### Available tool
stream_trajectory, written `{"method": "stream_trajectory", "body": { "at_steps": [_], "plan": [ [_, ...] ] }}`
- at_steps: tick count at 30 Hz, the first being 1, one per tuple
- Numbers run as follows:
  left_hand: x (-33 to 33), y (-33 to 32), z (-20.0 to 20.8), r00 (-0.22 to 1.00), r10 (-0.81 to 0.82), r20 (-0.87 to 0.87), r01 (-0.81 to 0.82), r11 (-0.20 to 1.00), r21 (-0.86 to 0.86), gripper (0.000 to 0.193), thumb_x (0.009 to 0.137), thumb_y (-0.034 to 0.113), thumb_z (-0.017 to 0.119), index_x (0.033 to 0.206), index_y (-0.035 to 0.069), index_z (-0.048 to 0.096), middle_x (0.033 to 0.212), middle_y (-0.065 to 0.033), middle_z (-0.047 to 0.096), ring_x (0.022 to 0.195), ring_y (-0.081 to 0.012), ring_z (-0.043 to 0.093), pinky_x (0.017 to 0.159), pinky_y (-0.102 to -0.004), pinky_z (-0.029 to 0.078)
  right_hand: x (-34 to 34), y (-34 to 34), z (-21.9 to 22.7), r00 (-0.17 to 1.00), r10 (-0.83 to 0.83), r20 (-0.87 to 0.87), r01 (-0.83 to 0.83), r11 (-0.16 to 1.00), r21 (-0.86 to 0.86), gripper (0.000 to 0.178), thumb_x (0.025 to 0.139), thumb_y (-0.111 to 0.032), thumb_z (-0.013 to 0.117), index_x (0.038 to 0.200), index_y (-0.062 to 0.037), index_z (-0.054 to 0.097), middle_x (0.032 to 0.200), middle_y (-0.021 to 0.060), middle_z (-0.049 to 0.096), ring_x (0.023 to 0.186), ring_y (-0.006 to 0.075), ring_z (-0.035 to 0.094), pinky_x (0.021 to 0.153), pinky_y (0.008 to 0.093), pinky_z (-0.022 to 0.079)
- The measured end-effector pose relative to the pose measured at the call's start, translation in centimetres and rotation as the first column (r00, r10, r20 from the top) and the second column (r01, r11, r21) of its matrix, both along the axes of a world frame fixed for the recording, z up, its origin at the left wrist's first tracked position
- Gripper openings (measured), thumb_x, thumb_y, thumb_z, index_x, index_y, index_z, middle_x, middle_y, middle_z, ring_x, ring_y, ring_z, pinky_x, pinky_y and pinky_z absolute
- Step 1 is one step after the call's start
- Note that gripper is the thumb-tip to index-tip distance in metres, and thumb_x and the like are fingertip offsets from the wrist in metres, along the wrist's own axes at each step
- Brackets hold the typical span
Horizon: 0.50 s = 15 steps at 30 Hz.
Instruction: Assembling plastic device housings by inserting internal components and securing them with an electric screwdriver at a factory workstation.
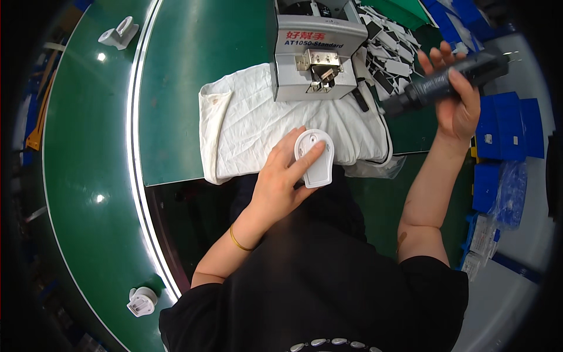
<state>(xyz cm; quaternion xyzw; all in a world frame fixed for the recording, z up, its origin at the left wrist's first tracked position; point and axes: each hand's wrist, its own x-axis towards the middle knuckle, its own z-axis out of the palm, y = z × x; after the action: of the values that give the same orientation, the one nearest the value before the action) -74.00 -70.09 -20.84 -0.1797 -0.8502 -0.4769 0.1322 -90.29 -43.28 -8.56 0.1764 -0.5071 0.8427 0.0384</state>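
Observation:
Low over the front edge of a white cloth (246, 120), my left hand (280, 179) grips a small white plastic housing (319, 171). Its hollow side faces up, and my index finger lies across its rounded end, where small screw holes show. Off to the right, my right hand (460, 114) is raised around a black electric screwdriver (427, 91). The tool lies tilted across the palm, some fingertips lifted away from it. Its narrower end points left, and the bit is too blurred to make out. The two hands are well apart.
A grey metal screw feeder (319, 82) stands on the cloth. Beside it lies a pile of flat white and black plastic pieces (390, 58). Blue bins (507, 126) line the right. White plastic parts (120, 34) sit on the green conveyor belt (88, 158) at left, behind a white rail.

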Motion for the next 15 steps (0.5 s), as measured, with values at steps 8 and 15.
{"method": "stream_trajectory", "body": {
  "at_steps": [8,15],
  "plan": [
    [0.5,0.1,-0.9,1.000,-0.009,0.008,0.009,0.999,0.033,0.071,0.061,0.003,0.082,0.127,0.021,0.064,0.143,-0.0242,0.042,0.131,-0.0433,0.044,0.104,-0.0455,0.042,-0.7,-11.3,2.3,0.912,-0.105,-0.397,0.294,0.842,0.452,0.053,0.082,-0.008,0.073,0.125,-0.0012,0.043,0.077,0.0048,0.058,0.074,0.0151,0.061,0.072,0.0281,0.050],
    [0.3,0.0,-0.4,1.000,-0.009,0.016,0.007,0.997,0.082,0.073,0.057,0.013,0.088,0.126,0.019,0.065,0.143,-0.0242,0.042,0.130,-0.0426,0.044,0.103,-0.0456,0.042,-0.3,-10.3,4.1,0.745,0.262,-0.613,0.374,0.597,0.710,0.022,0.075,0.004,0.077,0.093,-0.0012,0.065,0.087,0.0058,0.067,0.082,0.0127,0.064,0.075,0.0251,0.049]
  ]
}}
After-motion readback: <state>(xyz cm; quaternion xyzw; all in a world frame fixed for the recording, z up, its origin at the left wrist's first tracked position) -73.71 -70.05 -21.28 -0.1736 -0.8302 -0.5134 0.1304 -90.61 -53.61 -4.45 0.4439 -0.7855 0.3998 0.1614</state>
